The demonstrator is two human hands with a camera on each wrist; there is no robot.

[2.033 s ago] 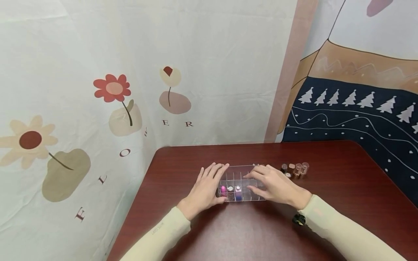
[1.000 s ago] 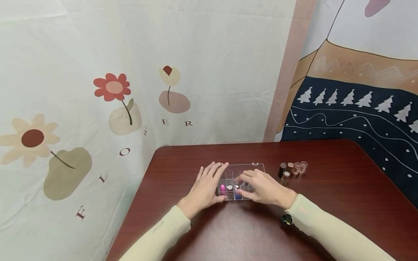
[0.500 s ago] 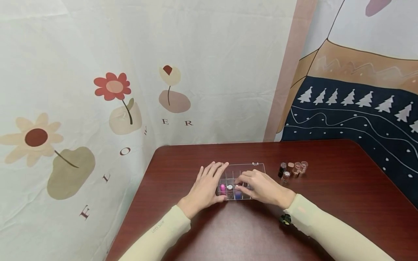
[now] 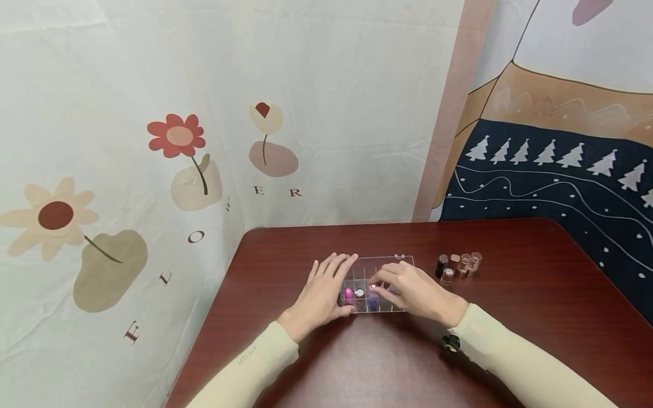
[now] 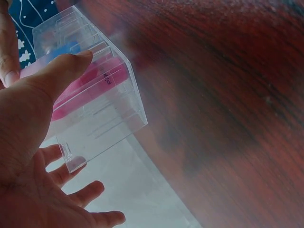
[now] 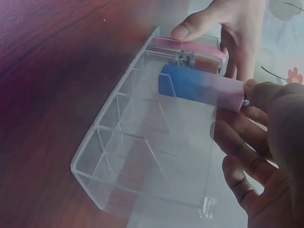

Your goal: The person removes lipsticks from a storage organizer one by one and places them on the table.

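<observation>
A clear divided organizer (image 4: 359, 274) lies on the table, pink, clear-and-brown and blue-to-pink tubes standing in compartments toward its left end. My left hand (image 4: 318, 292) holds that end, thumb (image 5: 66, 71) along the near wall over the pink lipstick tube (image 5: 95, 88), fingers spread past the far side. My right hand (image 4: 415, 289) pinches the top of the blue-to-pink lipstick tube (image 6: 202, 88) at its silver end. In the right wrist view the tube's blue end overlaps its compartment. Next to it is a small clear-and-brown tube (image 6: 206, 64).
To the right of the organizer stand several small tubes: a black one (image 4: 441, 265), a brown one with a pinkish top (image 4: 454, 260), and clear-topped ones (image 4: 464, 264). The dark red table (image 4: 285, 255) ends at patterned wall cloths (image 4: 357, 141).
My right hand has moved left from the organizer's right part to the blue-to-pink tube and taken its top; over the last half second both rise slightly. The left hand stays put.
</observation>
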